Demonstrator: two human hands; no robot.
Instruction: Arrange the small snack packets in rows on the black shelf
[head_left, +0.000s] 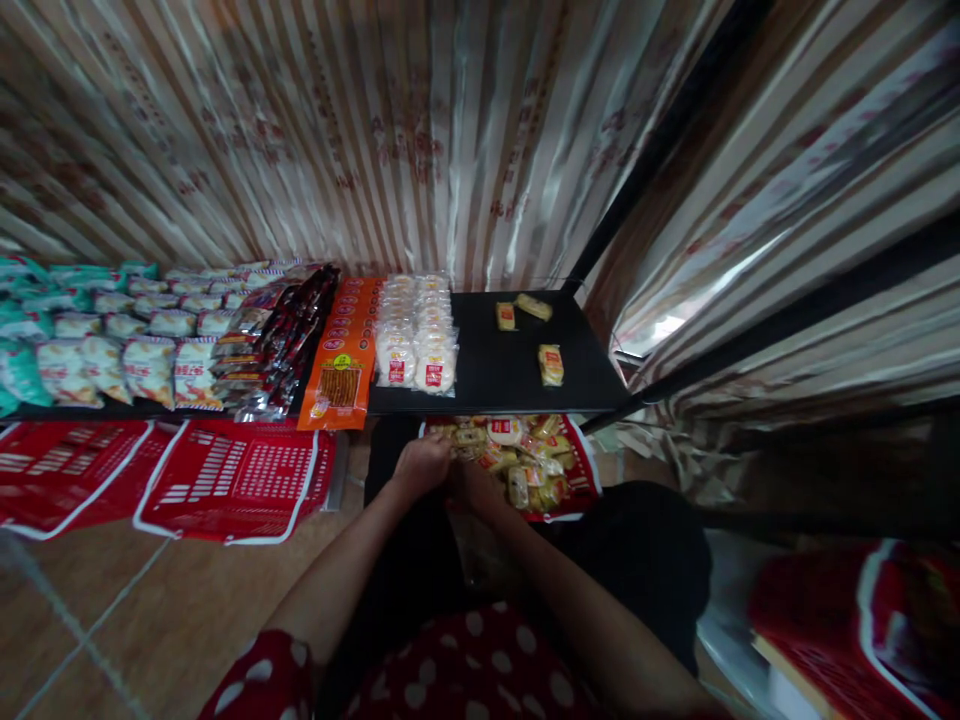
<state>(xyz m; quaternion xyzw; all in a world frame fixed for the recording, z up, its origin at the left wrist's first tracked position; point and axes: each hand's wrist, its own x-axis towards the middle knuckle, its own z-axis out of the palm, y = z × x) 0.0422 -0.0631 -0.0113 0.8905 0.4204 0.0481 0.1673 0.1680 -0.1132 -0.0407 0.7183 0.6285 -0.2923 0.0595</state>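
My left hand [421, 465] is at the left rim of a red basket [585, 470], its fingers curled closed. My right hand [471, 484] is close beside it, over the left part of the basket, in shadow and with the fingers bent inward. What either hand grips is hidden. Just beyond the fingers lies a small yellow wrapped snack [470, 436]. Many more yellow packets fill the basket, along with a round white one [505, 431]. On the black shelf [495, 370] above are three yellow packets, one near the front edge [550, 365] and two farther back [507, 316].
White wrapped crackers [416, 345], an orange snack bag [341, 360], dark red packets [274, 340], white bags [150, 370] and green bags [26, 370] line the shelf leftward. Red baskets [232, 480] stand below. A black post [660, 130] rises at the right, before striped curtains [375, 130].
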